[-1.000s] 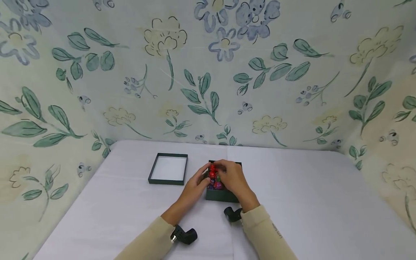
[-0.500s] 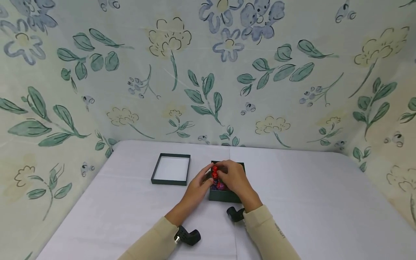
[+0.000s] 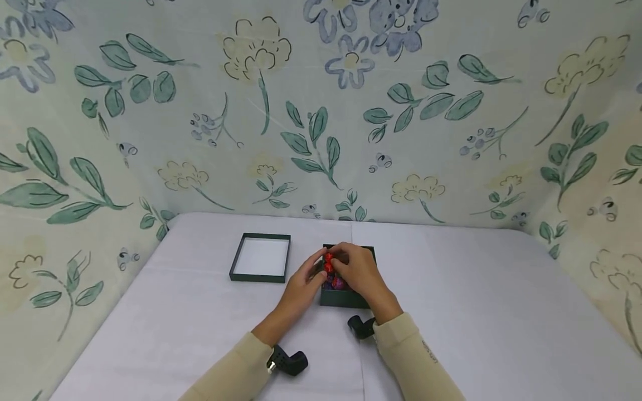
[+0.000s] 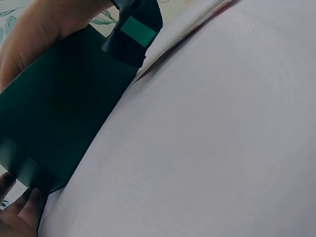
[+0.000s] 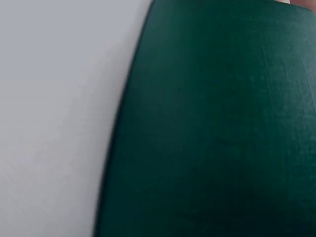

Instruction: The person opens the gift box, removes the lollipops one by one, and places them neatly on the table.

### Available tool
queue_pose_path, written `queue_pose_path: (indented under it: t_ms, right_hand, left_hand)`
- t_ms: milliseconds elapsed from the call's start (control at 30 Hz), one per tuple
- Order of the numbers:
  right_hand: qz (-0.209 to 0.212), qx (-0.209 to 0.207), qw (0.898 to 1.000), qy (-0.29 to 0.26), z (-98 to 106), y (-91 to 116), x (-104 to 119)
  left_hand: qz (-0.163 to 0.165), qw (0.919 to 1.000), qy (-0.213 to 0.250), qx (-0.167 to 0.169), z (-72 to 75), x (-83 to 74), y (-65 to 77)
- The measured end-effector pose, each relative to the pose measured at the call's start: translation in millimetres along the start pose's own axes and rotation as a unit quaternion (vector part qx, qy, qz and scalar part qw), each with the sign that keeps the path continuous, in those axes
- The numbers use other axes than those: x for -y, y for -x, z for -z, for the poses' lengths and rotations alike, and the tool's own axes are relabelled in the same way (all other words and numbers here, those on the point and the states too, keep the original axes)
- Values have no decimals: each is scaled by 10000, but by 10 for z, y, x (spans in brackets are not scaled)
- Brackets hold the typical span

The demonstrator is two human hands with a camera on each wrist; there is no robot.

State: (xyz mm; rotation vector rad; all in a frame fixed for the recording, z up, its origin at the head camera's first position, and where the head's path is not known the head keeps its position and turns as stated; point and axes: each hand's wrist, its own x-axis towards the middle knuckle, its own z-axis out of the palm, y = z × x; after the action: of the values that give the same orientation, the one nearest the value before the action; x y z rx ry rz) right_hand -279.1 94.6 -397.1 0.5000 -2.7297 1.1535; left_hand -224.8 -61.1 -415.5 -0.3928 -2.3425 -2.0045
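Observation:
A dark green open box (image 3: 343, 299) stands near the table's middle with red and purple shiny, wrapped candies in its left part. My left hand (image 3: 300, 285) rests along the box's left side, fingers extended and thumb by the rim. Its fingers (image 4: 27, 210) touch the green wall (image 4: 64, 98) in the left wrist view. From the right, my right hand (image 3: 358, 271) reaches over the box, index finger and thumb curled at a red candy (image 3: 328, 267). The hand covers most of the box's inside. Green wall (image 5: 212, 123) fills much of the right wrist view.
A shallow square lid (image 3: 258, 278) with a dark green rim and white inside lies left of the box on the white tablecloth (image 3: 466, 312). Behind the table hangs a floral-patterned cloth (image 3: 401, 139). Black wrist cameras (image 3: 290, 362) sit on both forearms.
My right hand's fingers have shifted slightly toward the red candies, and a green candy seen earlier is covered. The left hand keeps its place; the head view has shifted slightly.

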Motion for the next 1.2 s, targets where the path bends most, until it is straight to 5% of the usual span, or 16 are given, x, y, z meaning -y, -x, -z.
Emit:
queue_pose_path:
  t_ms: [333,600,767,1000,1200]
  right_hand:
    - [101,-8,9999,42,3,-14,15]
    - [103,-138,9997,-159,-9,1,11]
    - [150,-195,9995,-199,-8,9,16]
    - [328,-283,9988,-249,14,1,28]
    - [499,-403,9978,-176,61,-5,39]
  left_hand:
    - [-51,10000,67,10,14,34,-17]
    - [-45,9999,11,-156,-31,396,-131]
    - [36,9999,12,-129,-19,335,-122]
    - [135,9999,-7,-14,16,48,-26]
    - [168,9998,29,-52,7,-1,-22]
